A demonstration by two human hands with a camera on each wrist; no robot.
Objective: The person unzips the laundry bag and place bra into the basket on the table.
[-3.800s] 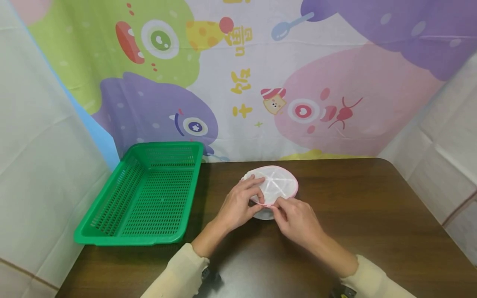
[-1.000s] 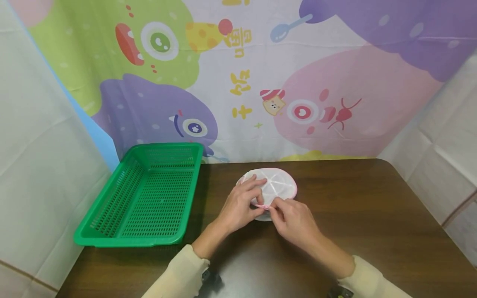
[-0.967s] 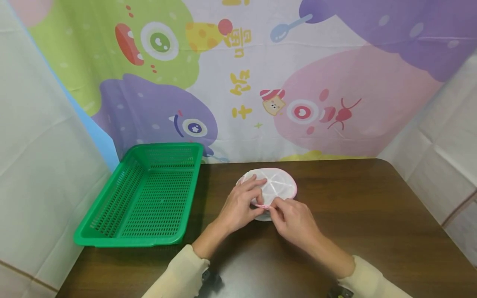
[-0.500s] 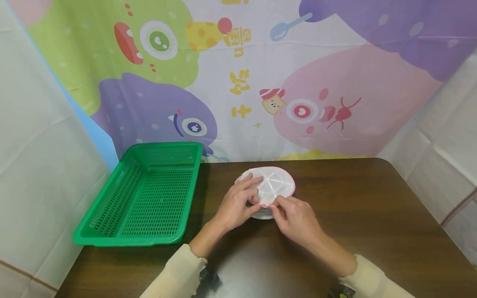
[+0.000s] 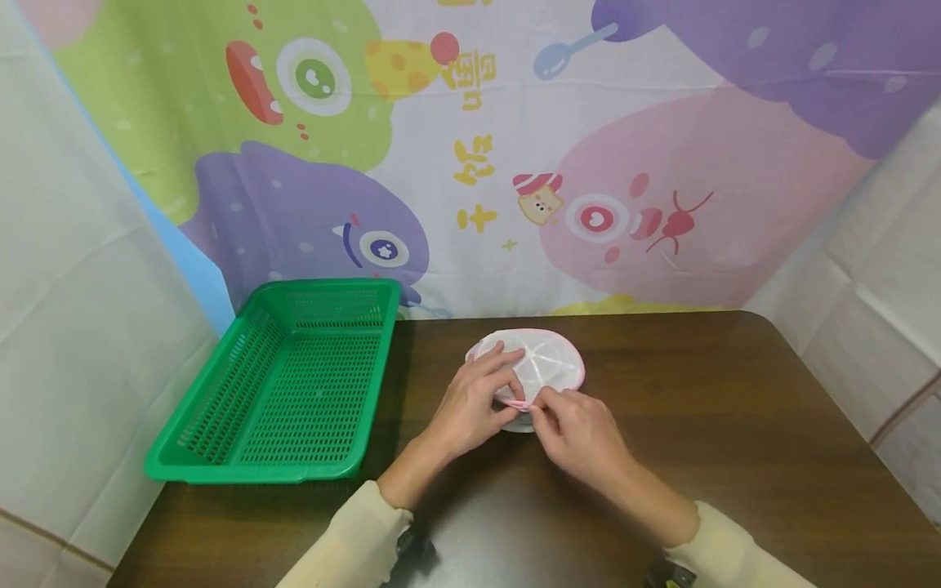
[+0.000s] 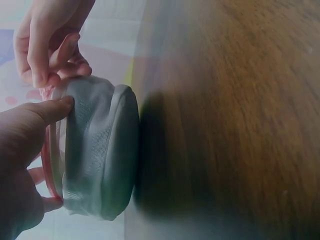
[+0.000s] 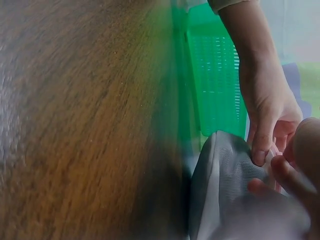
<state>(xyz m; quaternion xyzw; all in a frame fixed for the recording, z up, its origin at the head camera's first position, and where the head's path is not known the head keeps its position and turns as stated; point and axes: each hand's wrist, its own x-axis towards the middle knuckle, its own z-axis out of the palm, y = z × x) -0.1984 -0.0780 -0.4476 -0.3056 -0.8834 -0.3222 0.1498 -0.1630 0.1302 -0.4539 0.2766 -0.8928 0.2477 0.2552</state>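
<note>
A round white mesh laundry bag (image 5: 555, 367) with pink zip trim stands on the table, ribs crossing its top like spokes. My left hand (image 5: 474, 400) pinches the front of the trim between thumb and forefinger, its other fingers spread over the mesh top. Right beside it, my right hand (image 5: 584, 425) pinches the same pink edge with thumb and forefinger. The small piece between its fingertips is largely hidden. From the side, in the left wrist view, the bag's soft mesh wall (image 6: 90, 140) looks grey and bulges above its base.
A green perforated plastic basket (image 5: 253, 474) sits on the left of the brown wooden table (image 5: 735, 441). Behind the table hangs a cloth (image 5: 492, 269) printed with cartoon monsters. Pale sheets (image 5: 81, 286) hang at the sides.
The bag has shifted slightly left since the earliest frame. Both hands stay pinching its front edge, the fingers moving only a little.
</note>
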